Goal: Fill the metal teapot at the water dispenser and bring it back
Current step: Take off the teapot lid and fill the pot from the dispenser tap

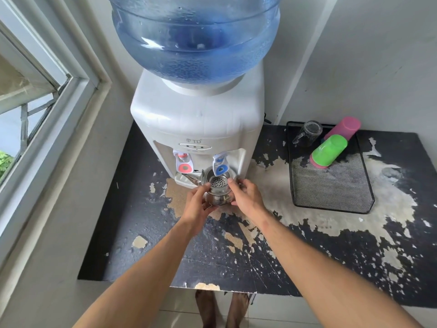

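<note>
A black table (132, 233) with peeling, flaking paint carries a white plastic water dispenser (196, 119) at its back edge, beside a wire-mesh tray (331, 185). The shiny metal teapot (216, 192), lid off and perforated strainer showing, sits under the blue tap (221, 165). The left hand (198, 202) and right hand (246, 194) cup its rounded sides. Positioning seems done; next, one hand probably must press the tap lever.

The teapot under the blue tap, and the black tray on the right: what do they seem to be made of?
The teapot looks like polished metal, probably stainless steel: its body mirrors the surroundings, and a perforated strainer sits in its mouth. The black tray appears to be wire mesh with a dark matte finish: the worn tabletop shows through its fine grid.
</note>
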Available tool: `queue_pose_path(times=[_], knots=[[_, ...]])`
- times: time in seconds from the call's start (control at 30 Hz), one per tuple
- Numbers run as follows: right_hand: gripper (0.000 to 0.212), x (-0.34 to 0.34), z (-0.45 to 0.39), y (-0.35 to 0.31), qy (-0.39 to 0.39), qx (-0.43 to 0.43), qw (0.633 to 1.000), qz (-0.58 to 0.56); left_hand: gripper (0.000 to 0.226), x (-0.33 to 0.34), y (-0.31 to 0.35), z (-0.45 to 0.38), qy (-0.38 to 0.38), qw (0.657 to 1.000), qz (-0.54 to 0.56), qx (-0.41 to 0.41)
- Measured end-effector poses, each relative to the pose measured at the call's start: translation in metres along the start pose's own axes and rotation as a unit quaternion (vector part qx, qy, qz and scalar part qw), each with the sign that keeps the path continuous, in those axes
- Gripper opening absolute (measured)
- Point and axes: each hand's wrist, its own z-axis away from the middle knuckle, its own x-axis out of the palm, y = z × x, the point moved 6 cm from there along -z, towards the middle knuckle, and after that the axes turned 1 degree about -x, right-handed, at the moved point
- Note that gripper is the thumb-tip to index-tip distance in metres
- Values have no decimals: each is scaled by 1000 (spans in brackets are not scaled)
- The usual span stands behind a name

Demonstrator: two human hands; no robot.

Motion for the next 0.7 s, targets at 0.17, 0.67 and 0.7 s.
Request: queue_pose_path(times=[0.17, 0.67, 0.7], knots=[[35, -13, 12, -25, 102, -107, 986, 81, 79, -1, 0, -2, 32, 999, -4, 1], [16, 0, 14, -81, 57, -209, 947, 235, 70, 4, 9, -1, -54, 998, -26, -23], [15, 1, 11, -79, 45, -202, 950, 233, 73, 4, 9, -2, -59, 998, -33, -20]])
